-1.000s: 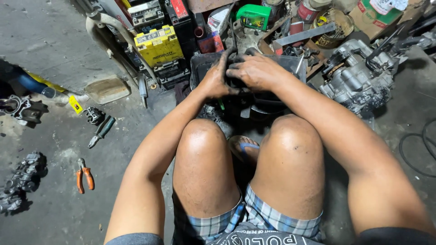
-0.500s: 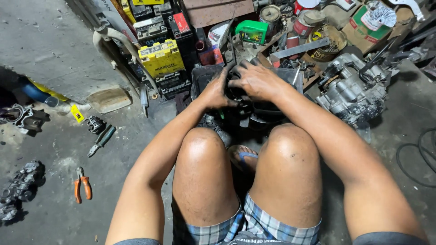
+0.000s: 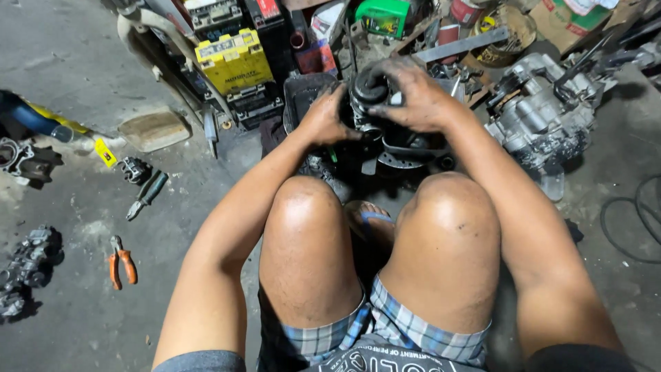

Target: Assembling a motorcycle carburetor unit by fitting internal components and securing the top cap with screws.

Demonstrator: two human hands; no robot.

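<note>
Crouching on the concrete floor (image 3: 82,62), I clasp a black, greasy engine part (image 3: 375,93) between both hands above my knees. My left hand (image 3: 323,120) presses its side; my right hand (image 3: 413,100) curls over the top — both grips pressed tight on it. Orange-handled pliers (image 3: 122,260) lie well apart near the floor's left edge; a yellow battery (image 3: 234,62) sits beyond.

A dark, greasy engine part (image 3: 375,103), seemingly topped by a black rubber hose, sits raised ahead of the knees.
</note>
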